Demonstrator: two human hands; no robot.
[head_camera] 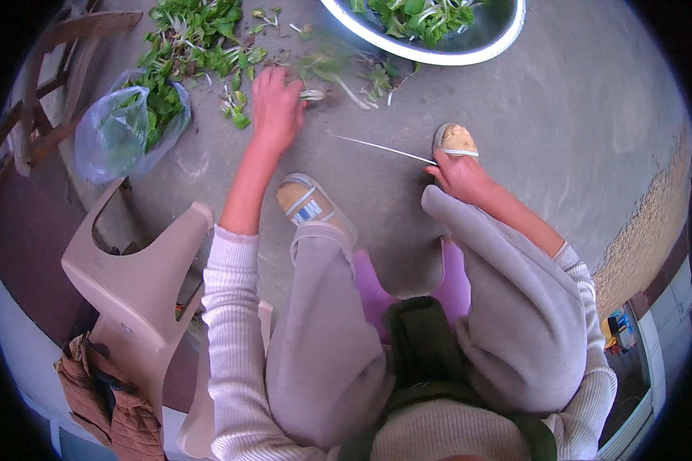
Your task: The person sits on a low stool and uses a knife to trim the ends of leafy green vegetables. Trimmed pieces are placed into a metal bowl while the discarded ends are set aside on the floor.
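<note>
My left hand (278, 106) is closed around a leafy green's pale stem (312, 95), just above the concrete floor. A thin knife (383, 148) is in my right hand (458, 176), its narrow blade pointing left over the floor, near my right shoe. Beyond my left hand lies a pile of leafy greens (193, 37) with pale stems. Loose trimmed leaves (379, 78) lie to its right, some of them blurred. More greens (421, 17) sit in a metal basin (473, 57) at the top. A small green plant (235, 108) lies left of my left hand.
A clear plastic bag (112, 138) with greens lies at the left, near a wooden frame (52, 138). A beige plastic chair (127, 288) with a brown quilted garment (112, 403) on it stands at the lower left. A purple stool (454, 276) is beneath me. Grain (640, 242) is spread at the right.
</note>
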